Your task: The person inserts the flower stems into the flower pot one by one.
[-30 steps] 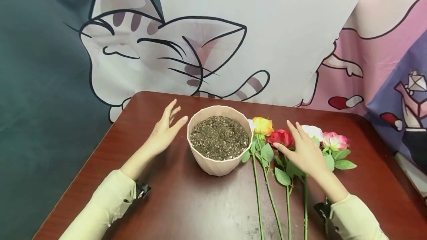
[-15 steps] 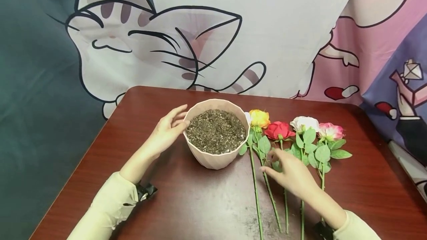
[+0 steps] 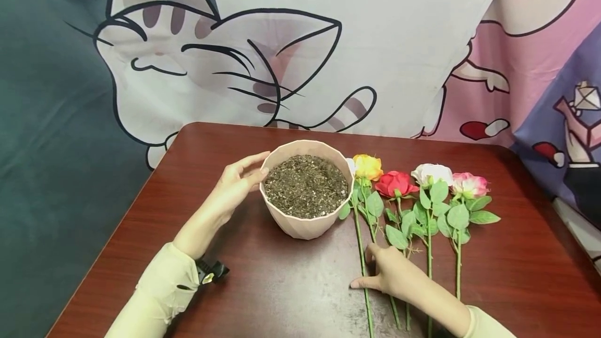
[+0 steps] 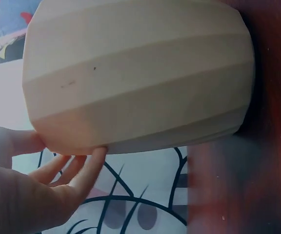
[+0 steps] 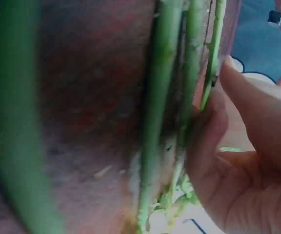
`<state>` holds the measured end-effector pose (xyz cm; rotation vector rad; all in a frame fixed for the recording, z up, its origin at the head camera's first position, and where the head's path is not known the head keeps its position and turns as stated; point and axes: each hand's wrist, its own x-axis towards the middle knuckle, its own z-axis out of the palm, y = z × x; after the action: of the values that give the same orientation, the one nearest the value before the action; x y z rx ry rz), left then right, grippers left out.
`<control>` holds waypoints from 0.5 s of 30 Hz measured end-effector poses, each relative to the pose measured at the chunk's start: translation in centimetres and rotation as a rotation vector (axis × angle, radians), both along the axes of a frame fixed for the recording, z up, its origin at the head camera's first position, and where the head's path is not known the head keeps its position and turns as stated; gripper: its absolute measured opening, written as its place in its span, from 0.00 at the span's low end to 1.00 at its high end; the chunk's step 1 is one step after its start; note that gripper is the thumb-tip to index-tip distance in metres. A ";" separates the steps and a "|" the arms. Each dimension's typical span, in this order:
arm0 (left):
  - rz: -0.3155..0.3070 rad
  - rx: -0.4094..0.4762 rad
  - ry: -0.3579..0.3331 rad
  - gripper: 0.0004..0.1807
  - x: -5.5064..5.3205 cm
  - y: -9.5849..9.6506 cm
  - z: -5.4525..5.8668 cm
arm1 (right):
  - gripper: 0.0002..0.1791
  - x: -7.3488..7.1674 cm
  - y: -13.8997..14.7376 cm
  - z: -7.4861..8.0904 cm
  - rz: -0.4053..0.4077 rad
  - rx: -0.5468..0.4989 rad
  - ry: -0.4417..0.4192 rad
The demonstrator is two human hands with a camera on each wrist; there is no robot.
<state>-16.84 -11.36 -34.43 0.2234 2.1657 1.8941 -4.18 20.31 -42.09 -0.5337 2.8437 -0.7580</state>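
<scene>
A pale faceted flowerpot point(image 3: 300, 227) full of dark soil point(image 3: 305, 186) stands on the table. My left hand point(image 3: 235, 184) rests against its left side, the thumb near the rim and fingertips on the outer wall, as the left wrist view shows. Low over the rose stems, my right hand point(image 3: 392, 273) has its thumb and forefinger apart. The leftmost stem point(image 3: 360, 244) passes between them, its thumb overlapping that stem. A yellow rose point(image 3: 368, 167), red rose point(image 3: 396, 184), white rose point(image 3: 431, 174) and pink-white rose point(image 3: 469, 185) lie right of the pot, blooms away from me.
The reddish-brown table point(image 3: 225, 296) carries the pot and flowers. A white bloom point(image 3: 350, 166) peeks out between pot and yellow rose. Behind the table hangs a cloth point(image 3: 399, 40) with cartoon cats.
My left hand has come in to the pot's side. From over the red and white blooms, my right hand has moved down and left to the stems.
</scene>
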 end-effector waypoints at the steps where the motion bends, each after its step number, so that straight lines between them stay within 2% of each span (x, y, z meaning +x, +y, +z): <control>1: 0.004 0.011 -0.005 0.24 0.1 0.1 -0.1 | 0.27 0.1 -0.1 0.0 -0.011 0.010 -0.010; 6: 0.035 0.039 -0.003 0.24 0.3 0.5 -0.2 | 0.24 -0.1 -0.2 0.1 -0.042 0.062 -0.028; 8: 0.044 0.041 -0.008 0.24 0.3 0.5 -0.3 | 0.21 -0.3 -0.2 0.0 -0.041 0.053 -0.069; 15: 0.041 0.065 -0.044 0.24 0.1 0.2 -0.5 | 0.12 -1.4 0.5 0.1 -0.091 -0.187 -0.405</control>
<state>-16.77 -11.17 -34.96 0.1488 2.0981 1.9743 -5.54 20.78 -41.95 -0.2385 2.4495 -1.0236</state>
